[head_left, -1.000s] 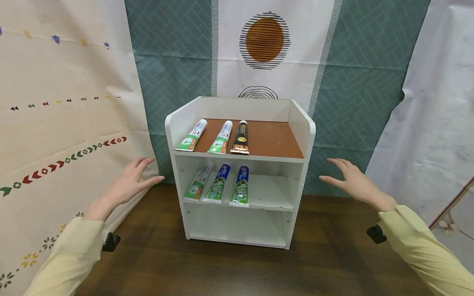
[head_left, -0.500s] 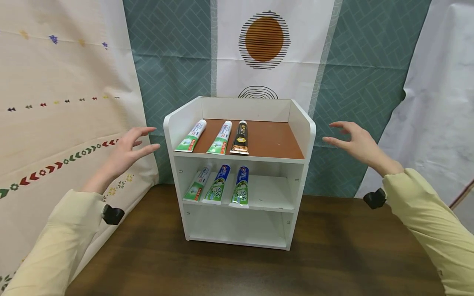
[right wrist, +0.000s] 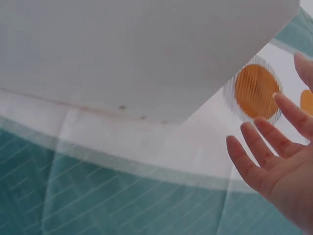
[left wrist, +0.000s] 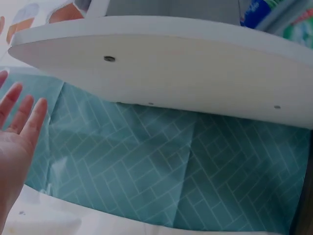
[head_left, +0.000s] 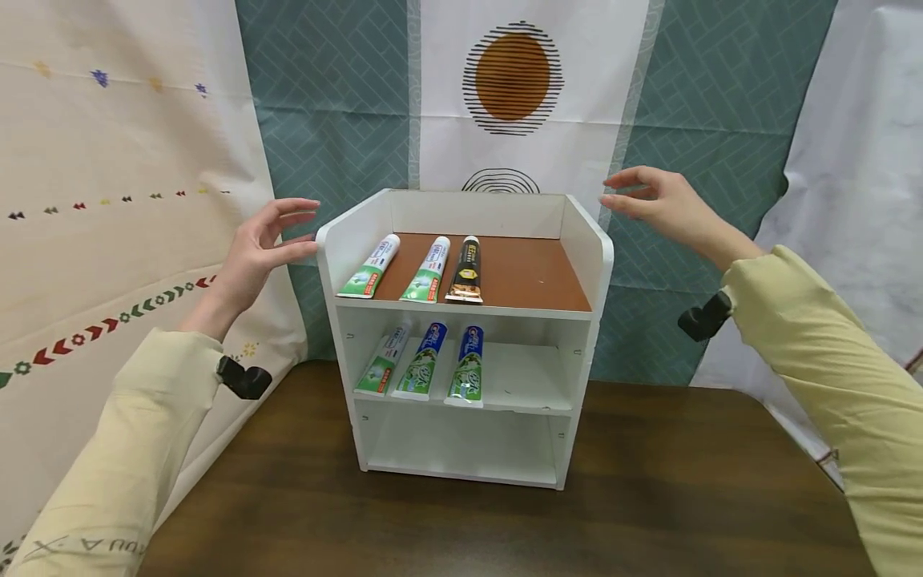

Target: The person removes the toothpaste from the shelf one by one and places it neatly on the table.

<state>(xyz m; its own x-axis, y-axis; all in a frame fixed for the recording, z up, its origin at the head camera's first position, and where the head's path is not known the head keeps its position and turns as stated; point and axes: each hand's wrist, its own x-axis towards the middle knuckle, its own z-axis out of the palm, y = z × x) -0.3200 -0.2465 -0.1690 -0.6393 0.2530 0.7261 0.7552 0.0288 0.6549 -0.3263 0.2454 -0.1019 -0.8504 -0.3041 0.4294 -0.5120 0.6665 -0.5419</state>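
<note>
A white three-tier shelf (head_left: pixel 461 311) stands on the table between the two hands. Its brown top carries two white-and-green toothpaste tubes (head_left: pixel 369 268) and a black toothpaste tube (head_left: pixel 468 271). On the middle tier lie another white-and-green tube (head_left: pixel 383 361) and two blue-and-green toothpaste tubes (head_left: pixel 421 362). The left hand (head_left: pixel 261 256) is beside the shelf's upper left edge, its thumb tip close to the panel; whether it touches, I cannot tell. Holding nothing, the right hand (head_left: pixel 667 204) hovers above and right of the upper right edge. In both wrist views the fingers are spread, apart from the white side panel (left wrist: pixel 161 68).
The dark brown wooden table (head_left: pixel 649 481) extends around the shelf. Behind hangs a teal and white cloth (head_left: pixel 721 160) with an orange circle print. A cream patterned cloth (head_left: pixel 130 144) hangs at the left, and a white cloth (head_left: pixel 858 184) at the right.
Both hands have risen from beside the middle of the shelf to the height of its top. The left has come closer to the side panel and the right has shifted inward. The tubes have stayed put.
</note>
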